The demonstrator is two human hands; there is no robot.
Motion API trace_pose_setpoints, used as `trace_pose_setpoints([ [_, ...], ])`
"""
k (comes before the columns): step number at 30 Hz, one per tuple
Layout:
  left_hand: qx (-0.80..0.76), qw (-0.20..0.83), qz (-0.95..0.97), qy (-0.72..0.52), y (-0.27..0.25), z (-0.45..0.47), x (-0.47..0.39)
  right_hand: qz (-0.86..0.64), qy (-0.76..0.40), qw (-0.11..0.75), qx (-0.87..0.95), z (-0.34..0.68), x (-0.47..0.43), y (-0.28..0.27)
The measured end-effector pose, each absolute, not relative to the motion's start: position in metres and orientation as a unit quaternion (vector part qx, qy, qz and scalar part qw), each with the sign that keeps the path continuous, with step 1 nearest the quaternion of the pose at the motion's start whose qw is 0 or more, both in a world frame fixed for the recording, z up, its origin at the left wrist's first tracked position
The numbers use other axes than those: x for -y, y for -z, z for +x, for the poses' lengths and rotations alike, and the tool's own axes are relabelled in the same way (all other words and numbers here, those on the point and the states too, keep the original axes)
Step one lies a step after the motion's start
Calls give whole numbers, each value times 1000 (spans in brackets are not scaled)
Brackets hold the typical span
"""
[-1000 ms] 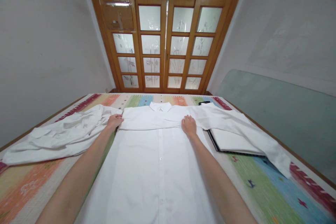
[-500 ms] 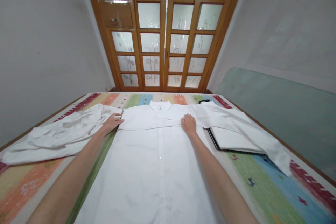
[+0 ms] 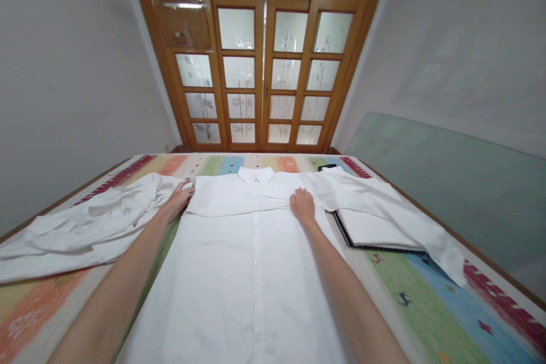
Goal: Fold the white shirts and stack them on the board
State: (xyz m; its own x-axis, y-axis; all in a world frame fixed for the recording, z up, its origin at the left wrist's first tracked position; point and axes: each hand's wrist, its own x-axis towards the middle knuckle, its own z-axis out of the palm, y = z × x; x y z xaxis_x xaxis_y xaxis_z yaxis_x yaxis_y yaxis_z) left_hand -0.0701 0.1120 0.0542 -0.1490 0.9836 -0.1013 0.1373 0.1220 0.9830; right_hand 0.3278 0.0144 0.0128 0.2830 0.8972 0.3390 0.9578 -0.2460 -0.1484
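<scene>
A white button-up shirt (image 3: 256, 239) lies flat, collar away from me, with a band of its cloth lying across the chest. My right hand (image 3: 302, 205) is closed on the shirt at the right end of that band, knuckles up. At the band's left end, beside the shirt's edge, my left hand (image 3: 181, 198) has its fingers stretched out; its thumb is hidden. One sleeve (image 3: 396, 205) runs out to the right over a flat, black-edged white item (image 3: 375, 230), partly covering it.
A rumpled white cloth (image 3: 98, 213) lies left of my left hand. Underneath is a colourful striped cover (image 3: 426, 301). A pale green board (image 3: 447, 165) stands along the right side. Beyond the far edge are wooden glass-paned doors (image 3: 262, 74). A small black object (image 3: 327, 168) shows near the right shoulder.
The view has shifted slightly. My left hand has drawn a little away from the shirt's left edge. My right hand stays closed at the same spot on the shirt.
</scene>
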Motion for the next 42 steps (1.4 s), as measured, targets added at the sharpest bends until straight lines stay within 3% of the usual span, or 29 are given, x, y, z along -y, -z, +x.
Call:
trace_pose_setpoints([
  [3,-590,497,425,-474,-59,-59,-126,-782,93,174,592,328,-16,-11],
  [6,-607,456,448,-473,-60,-54,-140,-781,92,182,591,329,-17,-10],
  [15,-672,70,601,-427,-51,-46,-146,-780,101,191,587,329,-17,-8],
  [19,-612,-34,724,-317,-45,-21,-134,-782,96,189,585,329,-17,-8],
  [26,-632,-8,772,-63,-20,-9,-120,-779,100,183,591,328,-17,-8],
  [37,-615,-2,788,-39,-28,-49,-140,-785,91,178,586,329,-17,-8],
  [42,-607,-69,790,-59,-31,-36,-125,-785,98,182,584,328,-17,-8],
])
